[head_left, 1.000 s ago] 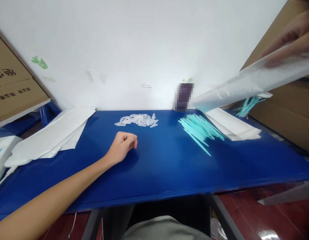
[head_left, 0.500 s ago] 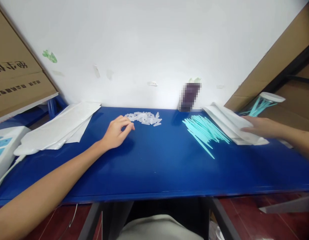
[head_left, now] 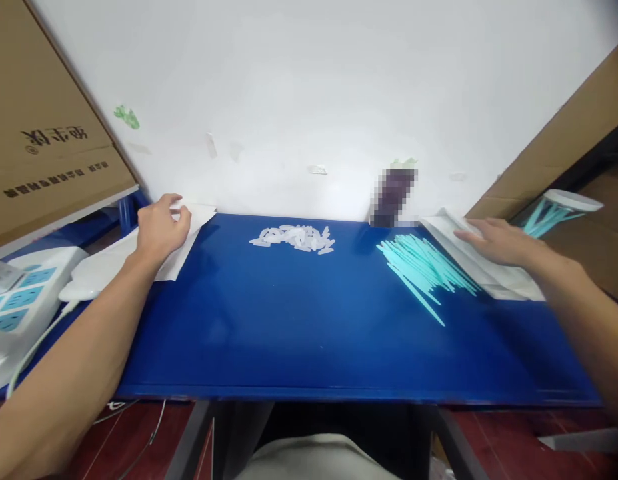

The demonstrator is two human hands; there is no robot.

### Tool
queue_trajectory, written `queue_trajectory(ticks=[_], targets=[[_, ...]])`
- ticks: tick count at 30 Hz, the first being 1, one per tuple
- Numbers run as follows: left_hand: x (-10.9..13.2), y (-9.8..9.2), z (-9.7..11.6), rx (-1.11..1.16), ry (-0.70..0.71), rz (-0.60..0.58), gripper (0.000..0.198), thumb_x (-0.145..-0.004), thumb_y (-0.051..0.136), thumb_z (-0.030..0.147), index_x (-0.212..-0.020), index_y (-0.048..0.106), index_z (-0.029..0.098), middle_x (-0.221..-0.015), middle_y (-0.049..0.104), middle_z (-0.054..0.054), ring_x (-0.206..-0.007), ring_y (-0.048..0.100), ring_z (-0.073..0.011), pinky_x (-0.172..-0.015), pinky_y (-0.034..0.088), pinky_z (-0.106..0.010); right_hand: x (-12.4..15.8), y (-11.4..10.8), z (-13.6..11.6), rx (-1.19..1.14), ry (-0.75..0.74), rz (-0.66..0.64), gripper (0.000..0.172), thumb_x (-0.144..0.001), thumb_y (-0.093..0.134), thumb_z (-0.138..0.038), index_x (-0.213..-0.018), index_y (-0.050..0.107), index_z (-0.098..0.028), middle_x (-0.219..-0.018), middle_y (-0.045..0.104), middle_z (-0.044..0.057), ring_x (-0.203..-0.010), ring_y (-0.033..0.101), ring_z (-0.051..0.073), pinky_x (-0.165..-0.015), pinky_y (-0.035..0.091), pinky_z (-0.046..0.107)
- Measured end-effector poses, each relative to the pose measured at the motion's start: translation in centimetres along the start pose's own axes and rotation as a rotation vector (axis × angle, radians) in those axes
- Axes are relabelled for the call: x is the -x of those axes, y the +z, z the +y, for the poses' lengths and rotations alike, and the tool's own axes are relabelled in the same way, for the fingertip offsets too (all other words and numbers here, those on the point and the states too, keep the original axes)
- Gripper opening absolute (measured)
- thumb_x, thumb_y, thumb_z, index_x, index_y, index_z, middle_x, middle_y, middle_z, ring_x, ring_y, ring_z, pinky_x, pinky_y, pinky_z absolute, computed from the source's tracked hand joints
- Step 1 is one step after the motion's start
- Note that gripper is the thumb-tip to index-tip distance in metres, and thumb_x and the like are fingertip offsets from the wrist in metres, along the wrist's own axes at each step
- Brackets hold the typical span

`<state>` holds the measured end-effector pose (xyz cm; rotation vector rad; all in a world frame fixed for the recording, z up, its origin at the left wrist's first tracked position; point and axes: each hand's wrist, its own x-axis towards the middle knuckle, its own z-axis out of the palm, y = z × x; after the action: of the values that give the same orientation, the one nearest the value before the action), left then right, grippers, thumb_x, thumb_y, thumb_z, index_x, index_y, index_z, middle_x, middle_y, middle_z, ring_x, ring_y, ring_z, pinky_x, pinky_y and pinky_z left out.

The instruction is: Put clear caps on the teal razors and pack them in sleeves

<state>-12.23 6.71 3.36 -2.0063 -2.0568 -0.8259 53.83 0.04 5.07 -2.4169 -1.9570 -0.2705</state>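
My left hand (head_left: 163, 225) rests over a stack of flat white paper sheets or bags (head_left: 171, 268) at the left, its fingers bent and its thumb apart. At the right, my right hand (head_left: 496, 239) lies with fingers stretched over a folded white bag (head_left: 499, 279), and nothing shows in its grasp. A pile of thin teal sticks (head_left: 421, 263) is spread beside that bag. Between the hands, near the wall, lies a heap of small translucent white pieces (head_left: 297, 237).
A white power strip (head_left: 49, 283) with a cable is at the left, below a cardboard box (head_left: 53, 140). A clear container (head_left: 539, 220) of teal sticks with a white rim stands behind my right hand. A pixelated dark object (head_left: 393, 195) leans on the wall. The table (head_left: 289, 333) is blue.
My left hand has gone left from beside the white pieces to the white sheets. My right hand has shifted slightly over the folded bag. The view has turned a little left.
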Motion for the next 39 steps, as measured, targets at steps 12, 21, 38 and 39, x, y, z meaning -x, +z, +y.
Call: queue_trajectory(ticks=[12,21,38,39], targets=[[0.3,0.8,-1.2,-0.114,-0.045,-0.380,0.078,-0.097,0.043,0.064,-0.154,0.040,0.012,-0.157,0.036,-0.028,-0.138,0.034,-0.0575,-0.104,0.023,-0.079,8.8,0.8,-11.3,0.001,-0.472,-0.153,0.052,-0.103,0.040,-0.046,-0.124,0.069,-0.009,-0.123,0.070,0.023,-0.107,0.069,0.037,-0.092,0.054,0.048],[0.4,1.9,1.7,0.065,-0.171,-0.113,0.056,-0.102,0.040,0.047,-0.149,0.044,0.016,-0.143,0.047,-0.020,-0.131,0.045,-0.0423,-0.106,0.032,-0.071,10.6,4.0,-11.8,-0.105,-0.572,0.155,0.050,-0.106,0.035,-0.033,-0.133,0.067,-0.007,-0.137,0.065,0.023,-0.122,0.066,0.037,-0.101,0.056,0.052],[9.3,1.9,13.2,0.362,0.690,-0.359,0.025,-0.099,0.046,0.031,-0.095,0.067,0.017,-0.059,0.063,0.003,-0.051,0.053,-0.0124,-0.058,0.038,-0.027,8.6,2.3,-23.4,-0.457,-1.279,0.395,0.023,-0.102,0.054,-0.029,-0.098,0.073,-0.016,-0.114,0.077,0.013,-0.091,0.074,0.023,-0.080,0.060,0.038],[9.5,1.9,13.2,0.351,0.720,-0.386,0.025,-0.100,0.046,0.030,-0.101,0.067,0.016,-0.061,0.065,0.002,-0.052,0.055,-0.0130,-0.058,0.038,-0.026,8.5,2.5,-23.3,-0.496,-1.258,0.431,0.021,-0.101,0.055,-0.027,-0.095,0.072,-0.016,-0.115,0.076,0.014,-0.093,0.074,0.023,-0.080,0.060,0.037]])
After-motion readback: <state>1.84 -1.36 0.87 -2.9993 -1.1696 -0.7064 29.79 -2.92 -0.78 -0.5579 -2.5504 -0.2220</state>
